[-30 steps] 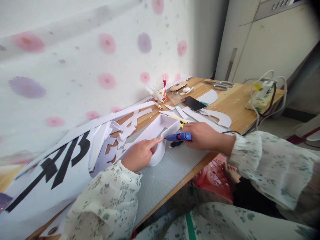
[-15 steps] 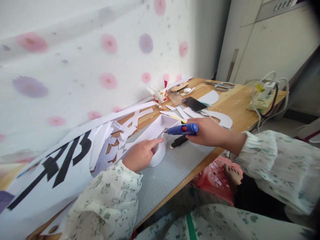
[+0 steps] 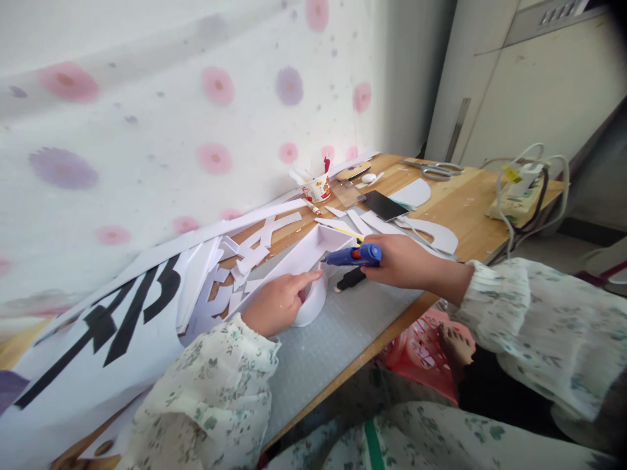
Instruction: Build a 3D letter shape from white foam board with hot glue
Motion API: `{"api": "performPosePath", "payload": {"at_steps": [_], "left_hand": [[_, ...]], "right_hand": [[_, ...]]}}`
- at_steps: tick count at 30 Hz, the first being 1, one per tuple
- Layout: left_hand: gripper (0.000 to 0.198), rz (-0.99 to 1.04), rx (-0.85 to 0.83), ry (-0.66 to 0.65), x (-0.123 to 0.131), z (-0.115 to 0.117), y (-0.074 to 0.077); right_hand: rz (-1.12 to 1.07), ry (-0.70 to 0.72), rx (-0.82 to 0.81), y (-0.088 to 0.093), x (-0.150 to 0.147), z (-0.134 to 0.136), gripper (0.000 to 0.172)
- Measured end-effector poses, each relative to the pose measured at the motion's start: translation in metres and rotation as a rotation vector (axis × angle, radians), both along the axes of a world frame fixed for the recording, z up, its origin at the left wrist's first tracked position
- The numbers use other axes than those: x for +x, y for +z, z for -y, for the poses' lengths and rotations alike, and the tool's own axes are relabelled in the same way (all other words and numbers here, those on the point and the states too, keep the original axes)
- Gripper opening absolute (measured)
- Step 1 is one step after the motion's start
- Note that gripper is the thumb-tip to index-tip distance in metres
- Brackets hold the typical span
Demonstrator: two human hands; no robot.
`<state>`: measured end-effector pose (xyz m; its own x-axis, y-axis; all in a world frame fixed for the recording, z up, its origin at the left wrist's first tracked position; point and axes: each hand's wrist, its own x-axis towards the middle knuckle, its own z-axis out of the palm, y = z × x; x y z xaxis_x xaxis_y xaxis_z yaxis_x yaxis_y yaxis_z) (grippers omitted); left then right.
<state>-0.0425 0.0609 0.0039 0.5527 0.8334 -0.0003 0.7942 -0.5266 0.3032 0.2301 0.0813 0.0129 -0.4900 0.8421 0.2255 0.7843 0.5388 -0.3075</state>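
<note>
My right hand (image 3: 399,261) is closed around a blue glue gun (image 3: 353,256), its nozzle pointing left. The nozzle tip is at the upper edge of a white, shallow, box-like letter form (image 3: 311,307) with thin upright walls and a curved side. My left hand (image 3: 277,300) grips the form's curved wall. Its index finger is stretched along the edge, close to the nozzle, while the other fingers curl down and are partly hidden. Underneath lies a grey cutting mat (image 3: 337,346). A black tool with a pale tip (image 3: 350,279) rests on the mat beneath the glue gun.
White offcuts (image 3: 255,251) litter the wooden table's left side, beside a sheet with black shapes (image 3: 102,326). Farther back are a paper cup (image 3: 317,188), a phone (image 3: 385,205) and scissors (image 3: 438,171). A power strip (image 3: 516,196) with cables stands at the right; a red basket (image 3: 421,356) sits below.
My right hand and the glue gun have shifted slightly left, with the nozzle still by the form's edge. My left hand keeps its hold; the view has moved a little.
</note>
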Motion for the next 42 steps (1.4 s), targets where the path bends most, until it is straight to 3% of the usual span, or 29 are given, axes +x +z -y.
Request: {"api": "performPosePath", "payload": {"at_steps": [5, 15, 42], "left_hand": [[0.064, 0.01, -0.013, 0.007, 0.0021, 0.0008, 0.0015], [0.064, 0.008, -0.013, 0.009, 0.0022, 0.0006, 0.002], [0.062, -0.011, -0.004, 0.018, 0.0037, 0.0013, 0.0041]], "right_hand": [[0.015, -0.044, -0.014, 0.0016, 0.0, -0.0013, 0.015], [0.002, 0.026, 0.011, 0.0005, -0.003, 0.0018, 0.011], [0.054, 0.007, 0.048, -0.0001, -0.0034, 0.0023, 0.009]]}}
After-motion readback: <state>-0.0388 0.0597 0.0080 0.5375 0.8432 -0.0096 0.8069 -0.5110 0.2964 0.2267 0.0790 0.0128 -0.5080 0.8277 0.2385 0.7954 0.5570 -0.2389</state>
